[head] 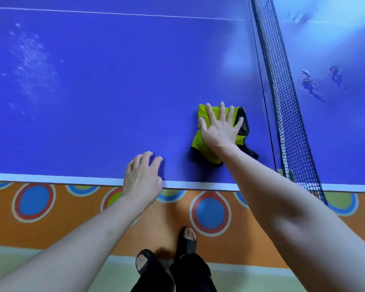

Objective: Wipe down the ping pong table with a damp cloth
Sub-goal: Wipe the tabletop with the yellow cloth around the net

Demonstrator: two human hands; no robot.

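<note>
Flat and spread, our right hand (220,127) presses the folded yellow-green cloth (209,148) onto the blue ping pong table (93,91), near the net (282,91), so the palm loads it evenly. Our left hand (142,175) rests loosely curled at the white edge line (51,178), holding nothing, apparently as a brace. Pale speckles (27,60) at far left suggest unwiped surface.

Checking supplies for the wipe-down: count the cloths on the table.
1: a green cloth under the right hand, near the net. None hidden that I can see.
</note>
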